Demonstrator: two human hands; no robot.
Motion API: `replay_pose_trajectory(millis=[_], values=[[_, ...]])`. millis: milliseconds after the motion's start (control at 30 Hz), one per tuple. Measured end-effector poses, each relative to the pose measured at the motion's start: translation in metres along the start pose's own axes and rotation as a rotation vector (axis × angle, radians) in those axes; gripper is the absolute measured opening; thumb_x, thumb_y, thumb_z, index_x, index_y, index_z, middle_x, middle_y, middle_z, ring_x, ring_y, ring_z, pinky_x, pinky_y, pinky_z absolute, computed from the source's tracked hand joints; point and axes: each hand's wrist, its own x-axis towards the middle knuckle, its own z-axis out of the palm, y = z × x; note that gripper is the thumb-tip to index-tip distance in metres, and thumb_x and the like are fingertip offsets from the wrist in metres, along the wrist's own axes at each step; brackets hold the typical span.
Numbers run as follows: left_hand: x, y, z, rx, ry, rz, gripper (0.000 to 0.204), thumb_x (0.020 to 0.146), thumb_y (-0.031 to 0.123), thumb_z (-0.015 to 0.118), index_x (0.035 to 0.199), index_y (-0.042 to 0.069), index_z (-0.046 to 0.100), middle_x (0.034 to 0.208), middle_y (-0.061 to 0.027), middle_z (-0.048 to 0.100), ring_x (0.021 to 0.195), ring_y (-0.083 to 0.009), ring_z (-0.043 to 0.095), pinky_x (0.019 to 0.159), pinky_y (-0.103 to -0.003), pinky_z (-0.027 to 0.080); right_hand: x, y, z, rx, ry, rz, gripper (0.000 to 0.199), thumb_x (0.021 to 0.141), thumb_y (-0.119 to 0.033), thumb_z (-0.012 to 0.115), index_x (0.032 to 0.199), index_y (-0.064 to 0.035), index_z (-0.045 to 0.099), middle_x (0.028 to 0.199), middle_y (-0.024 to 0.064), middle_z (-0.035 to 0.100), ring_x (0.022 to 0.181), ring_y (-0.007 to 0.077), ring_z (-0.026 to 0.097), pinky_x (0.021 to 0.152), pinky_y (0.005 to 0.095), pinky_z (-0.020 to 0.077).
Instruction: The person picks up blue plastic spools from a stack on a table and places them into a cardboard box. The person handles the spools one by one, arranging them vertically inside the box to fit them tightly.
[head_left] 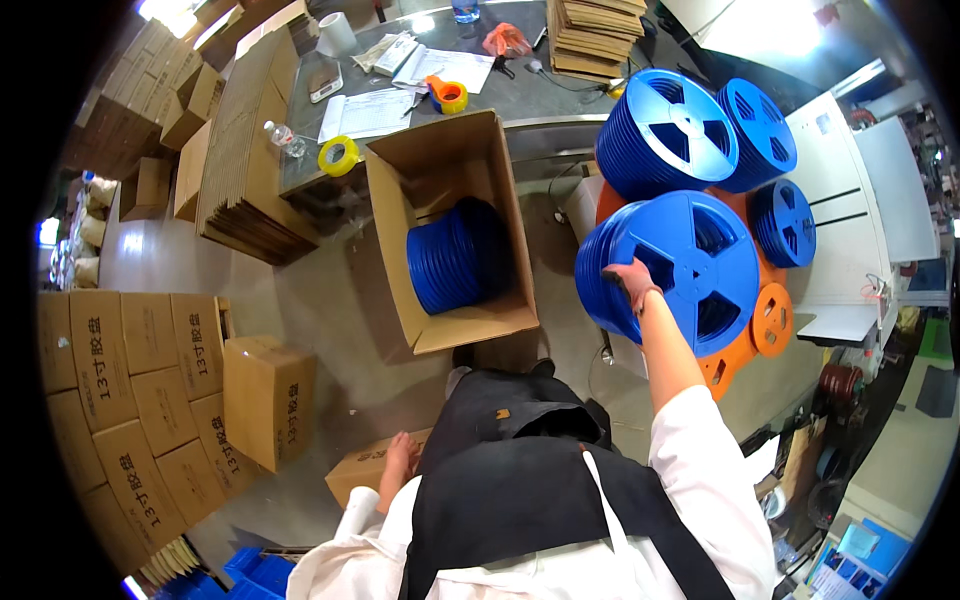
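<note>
My right hand (632,283), in a reddish glove, grips the top blue plastic reel (690,265) of a large stack. Its fingers reach the edge of one of the reel's cut-out windows. My left hand (402,455) hangs at my side with its fingers loosely apart and nothing visible in them, close to a cardboard box (355,470). In front of me an open, tall carton (390,215) holds several blue reels (440,270) lying stacked on their side. Its flaps stand up or fold outward.
More blue reel stacks (680,125) and orange discs (772,320) stand on the right. A dark table (540,95) carries yellow tape (338,156), papers (365,115) and flat cardboard (590,35). Folded cartons (250,150) lean at its left. Closed boxes (150,400) are piled at the left.
</note>
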Motion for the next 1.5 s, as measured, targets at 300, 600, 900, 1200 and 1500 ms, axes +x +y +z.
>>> replay_pose_trajectory(millis=[300, 600, 900, 1200, 1500], values=[[0.03, 0.11, 0.019, 0.187, -0.106, 0.152, 0.049, 0.092, 0.025, 0.058, 0.137, 0.011, 0.043, 0.092, 0.0019, 0.057, 0.064, -0.0077, 0.048, 0.054, -0.022, 0.038, -0.158, -0.013, -0.048, 0.025, 0.189, -0.233, 0.048, 0.075, -0.008, 0.067, 0.12, 0.0017, 0.055, 0.107, 0.0119, 0.064, 0.095, 0.0221, 0.061, 0.086, 0.0343, 0.0475], [0.027, 0.215, 0.094, 0.514, -0.205, 0.447, 0.045, 0.095, 0.022, 0.052, 0.137, 0.007, 0.045, 0.116, -0.0021, 0.059, 0.085, -0.0126, 0.052, 0.08, -0.028, 0.045, -0.351, -0.062, -0.031, 0.868, -0.001, -0.52, 0.058, 0.074, -0.025, 0.064, 0.126, -0.0009, 0.051, 0.103, 0.0085, 0.063, 0.082, 0.0205, 0.054, 0.078, 0.0308, 0.0452], [-0.067, 0.285, 0.166, 0.344, -0.56, 0.657, 0.042, 0.097, 0.021, 0.051, 0.135, 0.005, 0.047, 0.123, -0.0061, 0.058, 0.101, -0.0112, 0.054, 0.088, -0.026, 0.041, -0.355, -0.031, 0.046, 1.262, -0.596, -0.862, 0.049, 0.083, -0.029, 0.062, 0.124, -0.0067, 0.051, 0.075, -0.0003, 0.049, 0.067, 0.0128, 0.05, 0.056, 0.027, 0.0418], [-0.134, 0.288, 0.178, 0.183, -0.648, 0.901, 0.033, 0.096, 0.014, 0.051, 0.127, 0.003, 0.053, 0.117, -0.0064, 0.06, 0.104, -0.0129, 0.056, 0.092, -0.028, 0.043, -0.355, -0.036, 0.063, 1.195, -0.639, -0.822, 0.045, 0.087, -0.028, 0.061, 0.125, -0.0075, 0.049, 0.072, -0.0025, 0.045, 0.061, 0.01, 0.049, 0.051, 0.0244, 0.04], [-0.231, 0.245, 0.229, 0.554, -0.946, 0.778, 0.073, 0.084, 0.03, 0.07, 0.142, 0.009, 0.03, 0.12, -0.0194, 0.055, 0.104, -0.0246, 0.057, 0.089, -0.033, 0.047, -0.377, -0.074, 0.14, 0.839, -0.196, -0.646, 0.062, 0.073, -0.044, 0.069, 0.12, -0.0067, 0.053, 0.079, 0.004, 0.051, 0.061, 0.0172, 0.048, 0.056, 0.0299, 0.0406]])
